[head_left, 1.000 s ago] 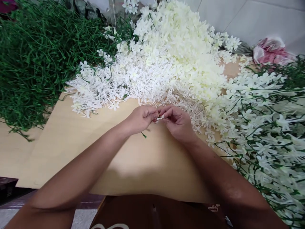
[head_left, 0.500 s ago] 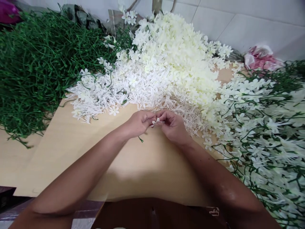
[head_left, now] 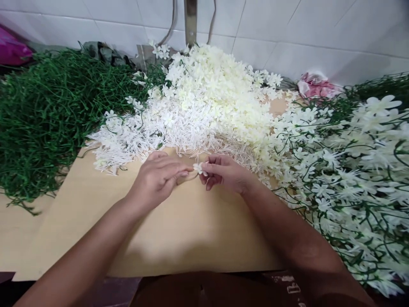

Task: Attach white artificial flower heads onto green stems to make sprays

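Between my two hands is a small white artificial flower (head_left: 200, 168), held over the tan board. My right hand (head_left: 225, 172) pinches it with thumb and forefinger, the other fingers curled. My left hand (head_left: 159, 177) is just left of the flower, its thumb and forefinger closed together. A thin stem appears to run from those left fingertips to the flower, though most of it is hidden. Just beyond the hands lie a heap of white, thread-like flower pieces (head_left: 179, 125) and a taller heap of cream-white blossoms (head_left: 217, 85).
A large mound of green plastic stems (head_left: 64, 98) fills the left side. White flowers on green stems (head_left: 345, 192) are piled along the right. Tan board (head_left: 191, 243) covers the work surface. Behind are a metal post (head_left: 191, 23), a pink-and-white cloth (head_left: 318, 87) and a magenta bag (head_left: 12, 47).
My left hand has moved left, away from my right hand, and turned with its back upward. The flower now shows clearly at my right fingertips. The view has tilted up towards the wall.
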Demonstrator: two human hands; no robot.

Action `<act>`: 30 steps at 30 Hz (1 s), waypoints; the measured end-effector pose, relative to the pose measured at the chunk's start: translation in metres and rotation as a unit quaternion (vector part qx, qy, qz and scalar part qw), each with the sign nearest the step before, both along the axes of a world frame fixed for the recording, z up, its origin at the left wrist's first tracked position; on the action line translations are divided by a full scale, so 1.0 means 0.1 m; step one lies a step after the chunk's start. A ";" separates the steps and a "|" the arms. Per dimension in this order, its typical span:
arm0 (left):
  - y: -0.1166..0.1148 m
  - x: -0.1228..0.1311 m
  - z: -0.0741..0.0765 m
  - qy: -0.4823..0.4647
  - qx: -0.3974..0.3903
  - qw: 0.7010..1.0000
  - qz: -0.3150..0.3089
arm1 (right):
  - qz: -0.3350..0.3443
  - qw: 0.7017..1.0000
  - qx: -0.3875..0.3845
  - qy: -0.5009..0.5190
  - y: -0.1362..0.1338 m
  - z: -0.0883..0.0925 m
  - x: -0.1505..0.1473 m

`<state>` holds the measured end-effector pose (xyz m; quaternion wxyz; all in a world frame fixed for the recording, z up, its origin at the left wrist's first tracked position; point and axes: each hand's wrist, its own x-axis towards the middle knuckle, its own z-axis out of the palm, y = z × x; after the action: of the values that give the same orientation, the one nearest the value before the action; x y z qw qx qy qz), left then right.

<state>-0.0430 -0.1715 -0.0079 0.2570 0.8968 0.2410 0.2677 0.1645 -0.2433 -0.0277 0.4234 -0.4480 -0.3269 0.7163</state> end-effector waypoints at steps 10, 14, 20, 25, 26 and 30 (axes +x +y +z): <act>0.00 0.15 -0.21 -0.006 -0.325 0.944 0.053 | -0.176 0.672 0.153 -0.703 0.39 0.02 0.61; 0.07 0.20 -0.24 0.046 -0.174 0.983 0.042 | -0.153 0.664 0.154 -0.716 0.41 -0.02 0.67; 0.34 0.83 -0.06 0.063 -0.030 0.994 0.079 | -0.269 0.784 0.144 -0.541 0.22 0.08 0.73; 0.54 1.63 -0.09 0.124 0.114 0.981 0.097 | -0.387 0.809 0.188 -0.401 0.16 0.03 0.70; 0.58 1.71 -0.11 0.143 0.127 0.977 0.098 | -0.396 0.816 0.190 -0.375 0.16 0.01 0.71; 0.66 1.74 -0.07 0.107 0.062 0.986 0.111 | -0.379 0.853 0.212 -0.290 0.15 -0.03 0.75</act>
<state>0.1312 -0.1052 -0.0153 0.1428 0.9021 0.3479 0.2116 0.2398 -0.2283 -0.0311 0.6326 -0.6245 -0.3833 0.2510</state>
